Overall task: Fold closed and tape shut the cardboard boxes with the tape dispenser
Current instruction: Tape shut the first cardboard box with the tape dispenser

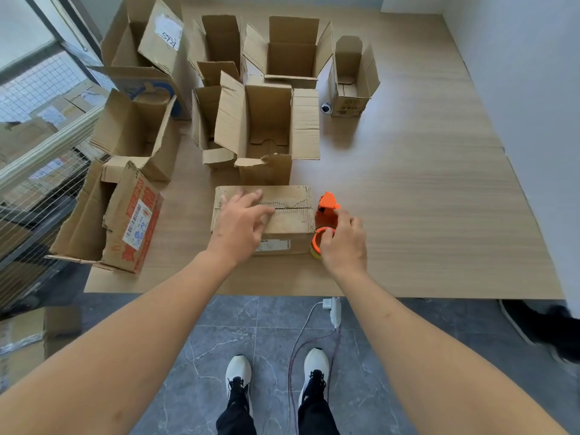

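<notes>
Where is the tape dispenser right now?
The orange tape dispenser sits on the wooden table, against the folded box's right side, gripped by the right hand.

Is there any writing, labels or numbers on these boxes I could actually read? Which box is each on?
Handwritten marks, perhaps "5TR", uncertain: white label on the tall back-left box.
Red print and barcode sticker: box lying at left, too blurred to read.
White label: front of the closed box, unreadable.
Printed marks: small right box, too small to read.
</notes>
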Available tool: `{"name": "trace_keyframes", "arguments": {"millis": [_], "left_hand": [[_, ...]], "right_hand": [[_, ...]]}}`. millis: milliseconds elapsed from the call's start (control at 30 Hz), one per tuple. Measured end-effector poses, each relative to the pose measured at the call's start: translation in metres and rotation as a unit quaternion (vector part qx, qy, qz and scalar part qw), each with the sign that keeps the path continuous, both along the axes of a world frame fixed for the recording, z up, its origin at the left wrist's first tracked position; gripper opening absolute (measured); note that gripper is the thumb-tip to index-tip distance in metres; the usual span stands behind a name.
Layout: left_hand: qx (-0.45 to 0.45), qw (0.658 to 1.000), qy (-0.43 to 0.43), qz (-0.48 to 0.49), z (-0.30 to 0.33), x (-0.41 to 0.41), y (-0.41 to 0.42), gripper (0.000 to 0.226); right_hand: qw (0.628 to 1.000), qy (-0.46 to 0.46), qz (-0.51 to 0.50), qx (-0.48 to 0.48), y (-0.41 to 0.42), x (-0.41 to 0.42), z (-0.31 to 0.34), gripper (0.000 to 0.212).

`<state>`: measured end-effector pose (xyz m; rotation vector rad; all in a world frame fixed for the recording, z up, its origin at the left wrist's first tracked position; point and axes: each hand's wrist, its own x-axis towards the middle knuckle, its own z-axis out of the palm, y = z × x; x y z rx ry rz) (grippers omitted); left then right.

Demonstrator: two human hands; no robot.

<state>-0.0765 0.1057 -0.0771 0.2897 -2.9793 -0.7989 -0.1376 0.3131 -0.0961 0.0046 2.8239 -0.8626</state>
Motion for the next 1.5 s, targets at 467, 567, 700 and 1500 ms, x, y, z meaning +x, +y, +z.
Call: {"name": "trace_keyframes", "arguments": {"millis": [467,567,700,1500], "left_hand": [[-0.105,0.992,0.052,0.039,-0.011,-0.012,0.031,0.034],[-0.103,0.992,0.068,0.007,-0.006,-0.012,0.033,0.033],[-0.080,0.993,0.075,-0.044,0.007,-0.016,0.037,0.031],[-0.013,0.973,-0.090,-0.212,0.030,-0.016,0.024,0.060]], "right_hand": [[0.994,-0.091,-0.044,0.045,0.019,-0.028,-0.061,0.040],[0.993,-0.101,-0.055,0.035,0.022,-0.029,-0.056,0.036],[0.987,-0.121,-0.107,0.011,0.025,-0.032,-0.035,0.037],[0.980,-0.081,-0.165,-0.081,-0.044,0.009,0.074,0.042]]}}
